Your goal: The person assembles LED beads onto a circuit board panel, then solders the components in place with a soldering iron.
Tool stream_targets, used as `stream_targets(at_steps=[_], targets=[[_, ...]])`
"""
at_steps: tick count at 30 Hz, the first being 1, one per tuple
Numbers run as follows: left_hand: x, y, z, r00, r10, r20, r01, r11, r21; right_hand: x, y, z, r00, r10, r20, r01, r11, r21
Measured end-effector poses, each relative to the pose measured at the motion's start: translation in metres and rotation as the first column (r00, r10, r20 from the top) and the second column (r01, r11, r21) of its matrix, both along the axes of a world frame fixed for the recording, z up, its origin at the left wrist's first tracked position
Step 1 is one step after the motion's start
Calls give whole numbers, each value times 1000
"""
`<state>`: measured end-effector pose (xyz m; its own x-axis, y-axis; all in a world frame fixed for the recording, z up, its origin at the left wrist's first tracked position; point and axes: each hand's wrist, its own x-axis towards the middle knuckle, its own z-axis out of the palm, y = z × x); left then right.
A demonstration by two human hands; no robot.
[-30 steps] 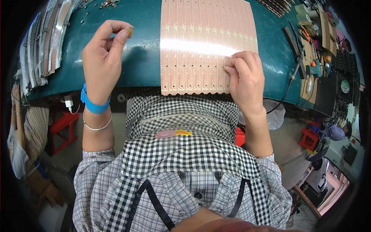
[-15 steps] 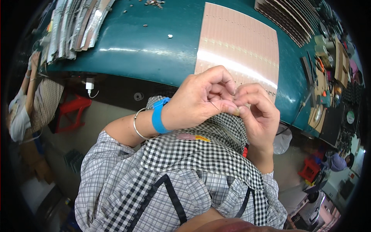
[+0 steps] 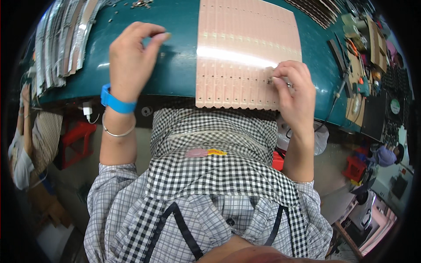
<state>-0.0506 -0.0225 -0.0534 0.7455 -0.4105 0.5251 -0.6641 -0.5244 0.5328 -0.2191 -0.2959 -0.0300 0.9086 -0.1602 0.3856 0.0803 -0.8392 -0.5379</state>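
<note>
Over the pink panel [image 3: 245,52], hands apart again: left hand [image 3: 131,57] raised, right hand [image 3: 296,94] at its edge

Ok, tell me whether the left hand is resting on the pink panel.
No, the left hand is raised over the bare green table, apart from the pink panel.

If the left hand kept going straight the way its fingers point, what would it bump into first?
The left hand points up and rightward, fingertips pinched above the teal table. Going on, it would likely meet bare tabletop first, then the left edge of the pink panel of circuit strips. Its height above the table is unclear.
</note>
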Motion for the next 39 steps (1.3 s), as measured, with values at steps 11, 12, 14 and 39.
stream_targets(at_steps=[11,12,14,39], targets=[[23,5,-27,998,27,-62,-17,989,149,3,6,-17,998,61,-2,-60,984,-170],[23,5,-27,998,16,-60,-7,987,160,3,7,-17,999,53,-7,-53,982,-182],[22,3,-26,998,6,-58,4,985,170,3,6,-17,999,50,-19,-53,982,-184],[-70,-41,15,303,-698,-649,38,689,-723,8,49,15,956,212,203,-273,897,348]])
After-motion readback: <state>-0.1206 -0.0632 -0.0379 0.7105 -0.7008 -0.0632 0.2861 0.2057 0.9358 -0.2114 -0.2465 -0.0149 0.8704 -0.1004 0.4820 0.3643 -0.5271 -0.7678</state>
